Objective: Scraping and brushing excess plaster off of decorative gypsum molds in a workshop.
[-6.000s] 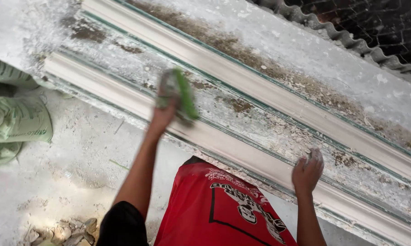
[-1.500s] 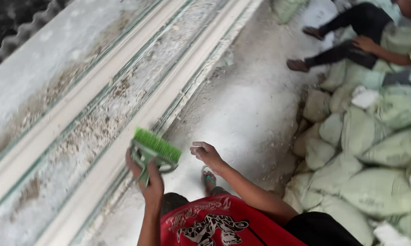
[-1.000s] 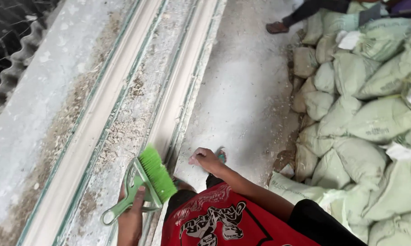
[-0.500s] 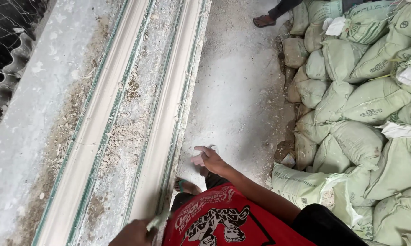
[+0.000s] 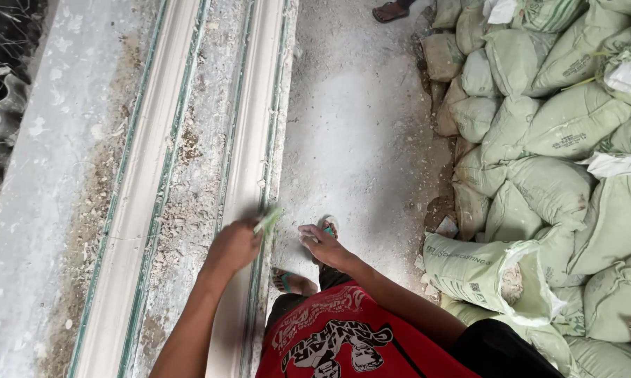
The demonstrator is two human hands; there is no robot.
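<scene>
My left hand (image 5: 233,245) grips a green brush (image 5: 268,220) whose bristles are blurred with motion; it is held over the right-hand white moulding strip (image 5: 249,154) on the long dusty table (image 5: 43,175). My right hand (image 5: 322,243) hangs loose past the table's edge, fingers apart, holding nothing. A second white moulding strip (image 5: 137,196) runs parallel to the left, with crumbly plaster debris (image 5: 186,203) between the two. My red printed shirt (image 5: 336,339) fills the bottom of the view.
Green-white filled sacks (image 5: 553,154) are piled along the right. A dusty floor strip (image 5: 361,126) runs between table and sacks. Another person's sandalled foot (image 5: 390,10) stands at the top. My own feet in sandals (image 5: 291,281) are below.
The view has swung from the table's other side to along its length. My left hand with the brush has dropped low, then come back up onto the right strip.
</scene>
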